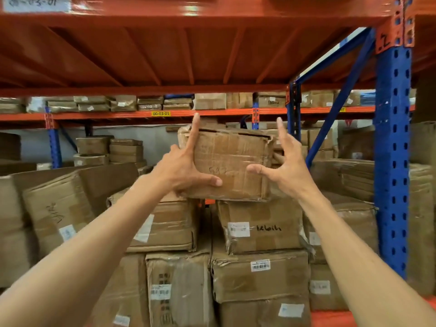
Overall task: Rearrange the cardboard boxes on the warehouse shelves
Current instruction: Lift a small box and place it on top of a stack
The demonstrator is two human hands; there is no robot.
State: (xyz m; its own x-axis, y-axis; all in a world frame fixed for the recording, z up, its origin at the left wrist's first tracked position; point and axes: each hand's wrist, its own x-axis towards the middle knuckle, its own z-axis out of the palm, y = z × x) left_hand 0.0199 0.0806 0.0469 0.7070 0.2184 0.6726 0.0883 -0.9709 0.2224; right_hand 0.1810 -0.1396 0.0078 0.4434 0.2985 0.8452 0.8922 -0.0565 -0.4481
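Top box (230, 165) on stack: left grip (182, 168) clasps its edge; right grip (284, 168) spread, empty.

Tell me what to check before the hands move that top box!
1. Left hand on the top box: ok, thumb and fingers touch it.
2. Right hand grip: not ok, spread open beside the box, seemingly not touching.
3. Box flaps shut: not ok, top edge gapes and looks torn.
4. Support underneath: ok, it rests on the box marked in pen.
5. Headroom under the orange shelf: ok.
6. Weight: cannot tell.
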